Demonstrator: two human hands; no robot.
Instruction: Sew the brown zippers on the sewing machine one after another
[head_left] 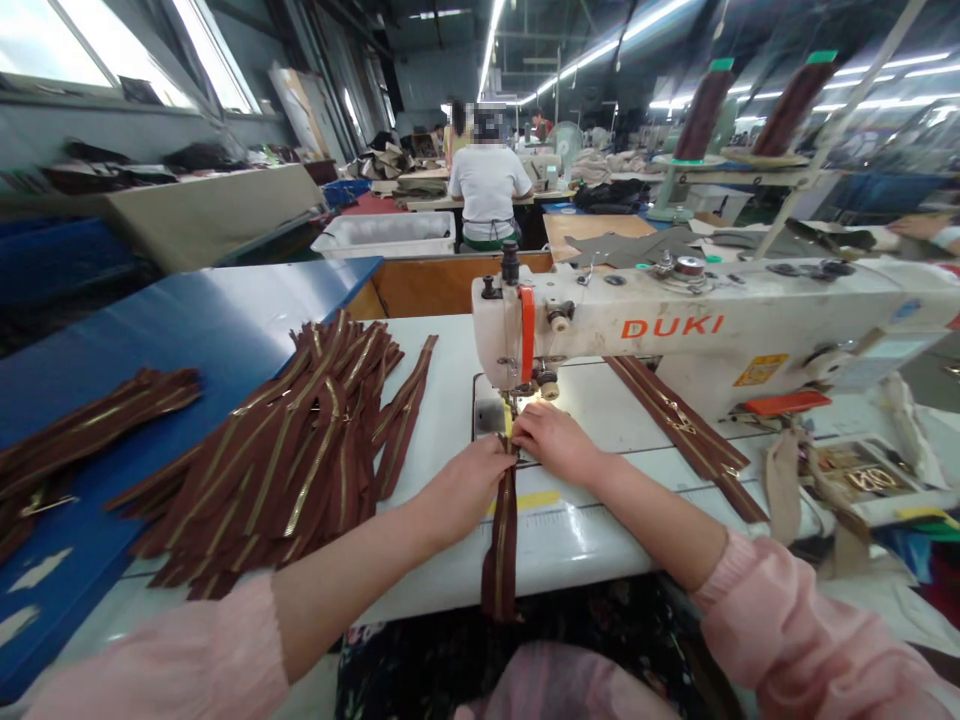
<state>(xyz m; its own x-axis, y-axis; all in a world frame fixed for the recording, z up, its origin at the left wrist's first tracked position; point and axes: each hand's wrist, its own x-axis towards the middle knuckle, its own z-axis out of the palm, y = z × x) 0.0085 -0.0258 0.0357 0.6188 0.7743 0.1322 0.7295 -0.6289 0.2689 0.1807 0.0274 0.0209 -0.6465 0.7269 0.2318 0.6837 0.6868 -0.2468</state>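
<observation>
A brown zipper (501, 545) with brass teeth hangs over the front edge of the sewing machine table, its upper end under the needle area. My left hand (472, 485) pinches its left side just in front of the presser foot. Close beside, my right hand (559, 440) has its fingers closed on the zipper's top end, fingertips near the needle. The white sewing machine (667, 320) stands over both hands. To the left lies a heap of brown zippers (300, 450). Another zipper pair (675, 430) lies under the machine arm at right.
A blue table (247, 310) adjoins on the left, with a bundle of zippers (90, 430) on it. Two thread cones (703, 110) stand at the back right. A person in a white shirt (489, 185) sits ahead, beside a white bin (390, 232). A tray (874, 475) sits at right.
</observation>
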